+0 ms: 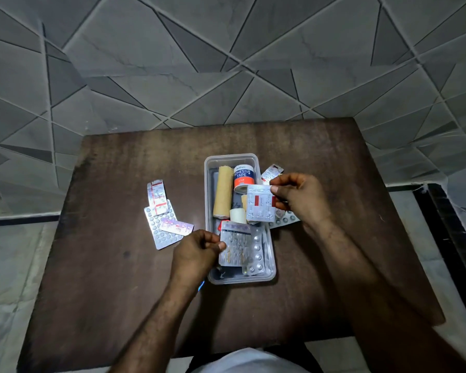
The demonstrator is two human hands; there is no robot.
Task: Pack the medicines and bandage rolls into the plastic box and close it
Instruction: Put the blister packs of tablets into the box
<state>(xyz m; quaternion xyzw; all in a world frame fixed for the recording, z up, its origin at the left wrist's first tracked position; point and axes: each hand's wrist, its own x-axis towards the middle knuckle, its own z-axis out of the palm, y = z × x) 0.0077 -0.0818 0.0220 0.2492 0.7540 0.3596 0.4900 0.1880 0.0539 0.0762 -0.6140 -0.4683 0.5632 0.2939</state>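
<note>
Both bare forearms reach forward from the worktop's near edge. The left hand (197, 251) pinches with thumb and fingers closed; the right hand (297, 196), raised farther ahead, pinches likewise.

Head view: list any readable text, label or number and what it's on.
"ADHESIVE TAPE" – on the adhesive tape roll in the plastic box.
Script above it and small letters below: too blurred to read.
Print on the blister strip in the right hand, the strip in the left hand, and the strips on the table: too small.
</note>
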